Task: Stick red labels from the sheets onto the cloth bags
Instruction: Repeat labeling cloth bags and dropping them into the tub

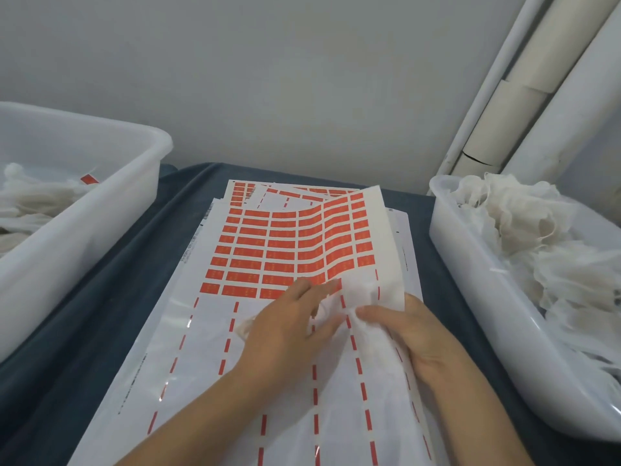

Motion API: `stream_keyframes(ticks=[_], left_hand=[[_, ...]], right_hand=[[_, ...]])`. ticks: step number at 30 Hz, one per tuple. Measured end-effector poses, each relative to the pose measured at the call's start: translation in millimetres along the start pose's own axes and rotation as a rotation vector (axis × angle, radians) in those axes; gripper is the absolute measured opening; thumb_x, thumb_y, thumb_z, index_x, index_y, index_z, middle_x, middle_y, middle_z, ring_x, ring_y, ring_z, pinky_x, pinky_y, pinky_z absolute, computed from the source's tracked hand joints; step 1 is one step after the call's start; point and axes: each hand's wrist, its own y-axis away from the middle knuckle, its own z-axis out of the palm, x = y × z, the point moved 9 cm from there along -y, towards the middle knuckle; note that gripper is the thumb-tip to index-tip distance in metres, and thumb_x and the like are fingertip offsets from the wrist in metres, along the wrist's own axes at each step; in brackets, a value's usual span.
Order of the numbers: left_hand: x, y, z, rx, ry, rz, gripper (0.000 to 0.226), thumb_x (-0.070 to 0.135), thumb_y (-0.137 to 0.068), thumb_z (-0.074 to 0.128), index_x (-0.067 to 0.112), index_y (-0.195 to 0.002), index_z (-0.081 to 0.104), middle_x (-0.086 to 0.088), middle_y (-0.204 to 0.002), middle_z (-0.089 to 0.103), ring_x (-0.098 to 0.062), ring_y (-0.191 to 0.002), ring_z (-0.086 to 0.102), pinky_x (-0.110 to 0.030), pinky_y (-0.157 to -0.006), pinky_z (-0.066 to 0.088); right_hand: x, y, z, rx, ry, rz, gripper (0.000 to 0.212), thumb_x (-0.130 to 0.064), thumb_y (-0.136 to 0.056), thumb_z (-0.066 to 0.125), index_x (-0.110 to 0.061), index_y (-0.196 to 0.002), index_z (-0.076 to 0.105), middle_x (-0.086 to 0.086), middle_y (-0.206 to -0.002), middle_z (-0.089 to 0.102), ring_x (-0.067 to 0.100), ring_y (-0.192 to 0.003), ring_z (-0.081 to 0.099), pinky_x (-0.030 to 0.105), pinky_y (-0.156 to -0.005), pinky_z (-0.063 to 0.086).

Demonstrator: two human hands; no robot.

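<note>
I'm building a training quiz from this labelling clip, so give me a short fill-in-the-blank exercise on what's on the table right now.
1. The labels on the label sheet are ____ in colour.
2. The right hand grips a white cloth ____ over the sheet.
3. The tub of unlabelled bags stands on the person's ____ side.
4. The left hand rests ____ the sheet.

Missing words: red; bag; right; on

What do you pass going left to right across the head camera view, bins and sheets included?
Left bin holding labelled bags → label sheet on the dark cloth, with left hand then right hand on a cloth bag → right bin of unlabelled bags.
</note>
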Motion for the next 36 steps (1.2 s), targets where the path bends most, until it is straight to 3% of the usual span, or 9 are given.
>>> stream_keyframes(ticks=[3,9,14,17,21,24,29,33,36], left_hand=[[1,-2,-14,0.067,0.110,-0.023,0.052,0.055,-0.078,0.047,0.045,-0.129,0.044,0.026,-0.101,0.039,0.007,-0.080,0.044,-0.016,-0.087,0.046],[10,2,-39,0.225,0.239,0.026,0.045,0.050,-0.071,0.052,0.036,-0.114,0.060,0.036,-0.092,0.039,0.011,-0.085,0.046,-0.014,-0.084,0.046],[22,8,-53,0.332,0.191,0.142,0.043,0.043,-0.073,0.055,0.019,-0.105,0.070,0.032,-0.089,0.042,0.004,-0.077,0.048,-0.015,-0.077,0.045],[31,13,-57,0.376,0.147,0.224,0.034,0.033,-0.075,0.059,0.013,-0.098,0.073,0.020,-0.090,0.049,0.006,-0.072,0.047,-0.012,-0.073,0.043],[38,16,-61,0.381,0.124,0.287,0.034,0.034,-0.078,0.057,0.009,-0.094,0.074,0.016,-0.087,0.050,-0.002,-0.071,0.050,-0.010,-0.071,0.044],[38,15,-63,0.359,0.159,0.303,0.031,0.031,-0.079,0.058,0.009,-0.095,0.074,0.016,-0.086,0.053,-0.001,-0.070,0.052,-0.012,-0.070,0.048],[30,11,-61,0.303,0.249,0.205,0.035,0.037,-0.074,0.058,0.016,-0.099,0.073,0.031,-0.084,0.048,0.003,-0.073,0.055,-0.006,-0.069,0.047],[28,10,-60,0.298,0.298,0.182,0.035,0.037,-0.073,0.058,0.016,-0.097,0.074,0.029,-0.082,0.050,0.006,-0.085,0.053,-0.007,-0.073,0.047],[30,11,-61,0.303,0.270,0.202,0.035,0.038,-0.074,0.057,0.017,-0.097,0.073,0.031,-0.083,0.049,0.004,-0.082,0.054,-0.005,-0.072,0.046]], right_hand=[[1,2,7,-0.067,-0.040,-0.002,0.034,-0.024,-0.082,0.069,-0.026,-0.115,0.059,0.005,-0.099,0.072,0.028,-0.089,0.070,0.051,-0.081,0.055],[-8,8,22,-0.192,-0.118,-0.072,0.044,-0.030,-0.072,0.071,-0.026,-0.114,0.059,0.008,-0.105,0.070,0.030,-0.096,0.068,0.051,-0.084,0.054],[-13,10,20,-0.142,-0.091,-0.144,0.041,-0.033,-0.076,0.072,-0.029,-0.113,0.058,0.003,-0.101,0.072,0.025,-0.092,0.069,0.047,-0.083,0.055],[-16,12,20,-0.125,-0.061,-0.166,0.040,-0.035,-0.072,0.068,-0.030,-0.111,0.058,0.000,-0.097,0.072,0.021,-0.089,0.070,0.040,-0.078,0.057],[-18,14,21,-0.132,-0.057,-0.178,0.040,-0.033,-0.067,0.068,-0.028,-0.106,0.059,-0.002,-0.089,0.073,0.018,-0.082,0.071,0.027,-0.063,0.056],[-19,15,21,-0.135,-0.061,-0.177,0.042,-0.033,-0.066,0.068,-0.028,-0.107,0.059,-0.002,-0.089,0.073,0.018,-0.081,0.071,0.027,-0.063,0.056],[-21,16,24,-0.175,-0.097,-0.187,0.041,-0.029,-0.068,0.068,-0.027,-0.109,0.060,0.002,-0.094,0.073,0.023,-0.086,0.071,0.033,-0.068,0.058],[-21,16,25,-0.183,-0.105,-0.188,0.043,-0.029,-0.069,0.068,-0.027,-0.111,0.059,0.003,-0.096,0.073,0.023,-0.087,0.070,0.035,-0.070,0.058],[-22,16,25,-0.174,-0.107,-0.193,0.042,-0.031,-0.067,0.068,-0.028,-0.108,0.060,0.001,-0.093,0.073,0.021,-0.085,0.071,0.032,-0.067,0.058]])
